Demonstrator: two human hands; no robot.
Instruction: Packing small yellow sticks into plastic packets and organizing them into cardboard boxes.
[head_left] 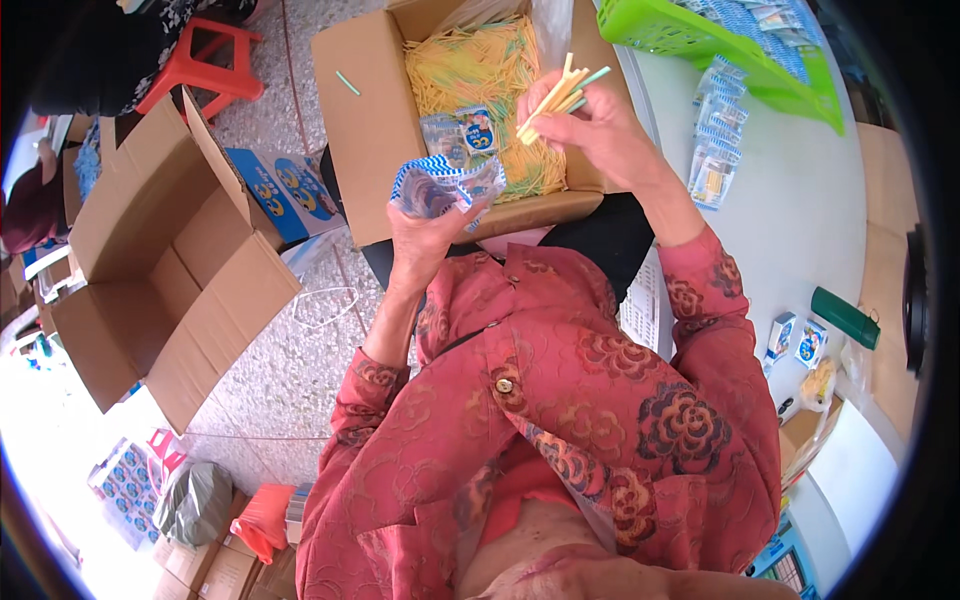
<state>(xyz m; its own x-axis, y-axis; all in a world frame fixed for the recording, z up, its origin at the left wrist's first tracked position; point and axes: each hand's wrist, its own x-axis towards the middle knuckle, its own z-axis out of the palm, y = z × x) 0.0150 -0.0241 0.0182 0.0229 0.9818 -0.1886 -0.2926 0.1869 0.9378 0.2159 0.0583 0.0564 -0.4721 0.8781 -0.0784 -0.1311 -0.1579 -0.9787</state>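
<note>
The person's right hand [603,138] is closed around a small bundle of thin yellow and green sticks [552,102], pinched between thumb and fingers above the right side of an open carton [352,150]. The left hand [418,238] grips a clear bag with a blue-checked rim [428,188] near the carton's front edge, its mouth spread upward. More loose sticks [455,75] fill the carton, with small printed packets [478,130] lying on them. The bundle is apart from the bag, so the step in hand looks like portioning sticks for filling it. The next move probably calls for evening the stick ends, turning the bundle toward the mouth, and keeping the bag wide while they slide in. Whether the bag already holds something is hard to tell.
</note>
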